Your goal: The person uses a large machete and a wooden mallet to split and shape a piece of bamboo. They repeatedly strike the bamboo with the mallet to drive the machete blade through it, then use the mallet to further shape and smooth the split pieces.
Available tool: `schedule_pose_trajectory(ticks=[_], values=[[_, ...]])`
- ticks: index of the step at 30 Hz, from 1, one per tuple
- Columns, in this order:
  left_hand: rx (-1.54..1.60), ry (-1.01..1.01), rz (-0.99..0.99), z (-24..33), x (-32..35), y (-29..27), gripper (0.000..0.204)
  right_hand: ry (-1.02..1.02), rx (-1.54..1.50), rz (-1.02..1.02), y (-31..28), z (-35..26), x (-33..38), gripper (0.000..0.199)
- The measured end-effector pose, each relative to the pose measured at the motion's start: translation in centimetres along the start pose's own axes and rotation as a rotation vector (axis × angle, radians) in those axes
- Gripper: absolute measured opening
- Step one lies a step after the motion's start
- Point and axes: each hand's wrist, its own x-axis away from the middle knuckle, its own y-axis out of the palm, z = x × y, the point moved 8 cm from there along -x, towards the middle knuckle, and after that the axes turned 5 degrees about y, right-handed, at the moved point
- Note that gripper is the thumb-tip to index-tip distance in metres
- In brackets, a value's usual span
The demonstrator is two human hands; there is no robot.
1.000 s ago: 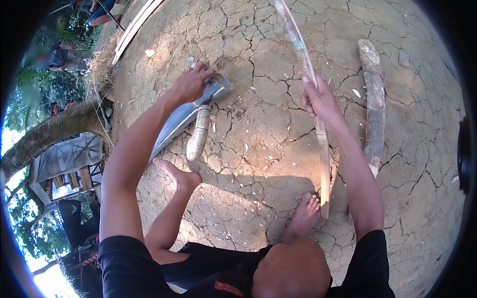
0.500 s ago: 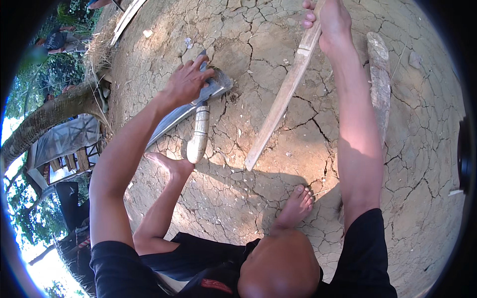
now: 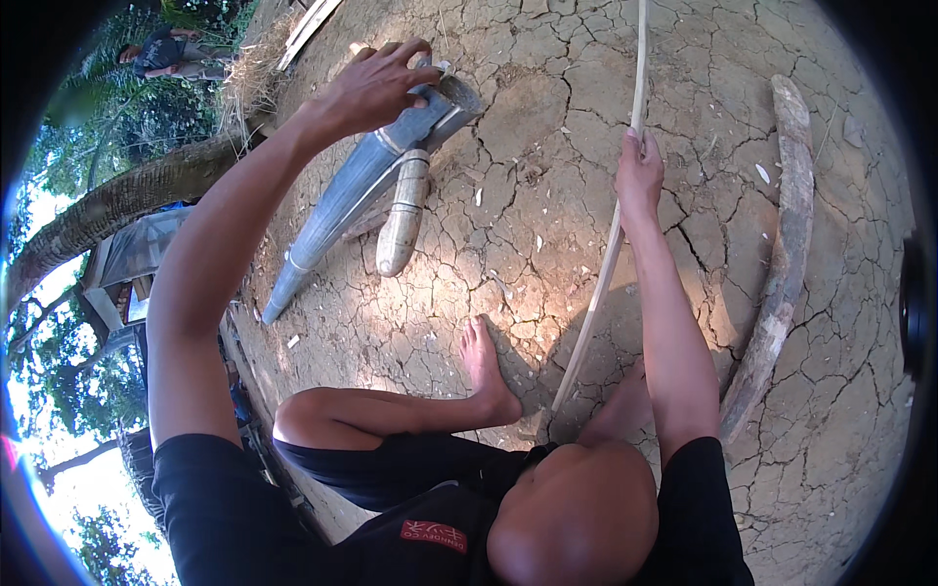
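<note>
My left hand (image 3: 381,83), fingers and thumb curved, closes on the flat grey blade of a knife; its pale, ringed handle (image 3: 403,215) hangs toward me. Against the blade lies a grey bamboo tube (image 3: 342,200), its hollow end beside my fingers and its narrow end to the lower left. How firmly each is gripped is hard to see. My right hand (image 3: 640,181) is wrapped round a long, thin bamboo strip (image 3: 593,317). The strip runs from the top edge down to near my feet.
A rough log (image 3: 782,264) lies on the cracked dry ground right of my right arm. A palm-like trunk (image 3: 117,215) bends along the left side. Pale boards (image 3: 311,29) and straw (image 3: 256,83) lie at the far left, near another person (image 3: 171,54).
My left hand has moved farther away, with the knife and bamboo tube shifting too. My right hand has come nearer, and its strip now stands edge-on. My left foot has moved right.
</note>
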Motion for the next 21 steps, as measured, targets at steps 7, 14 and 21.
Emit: schedule_pose_trajectory(ticks=[7, 14, 21], values=[[0.161, -0.050, -0.067, 2.6, -1.9, 5.2, 0.039, 0.158, 0.065, -0.063, -0.8, 2.4, 2.3, 0.040], [0.305, 0.076, 0.033, 9.5, -4.7, 8.4, 0.030, 0.073, 0.170, 0.071, -6.0, 4.6, 1.2, 0.045], [0.387, 0.077, 0.211, 14.9, -2.1, 9.6, 0.027, 0.214, 0.027, -0.031, -5.0, 4.1, 3.6, 0.029]])
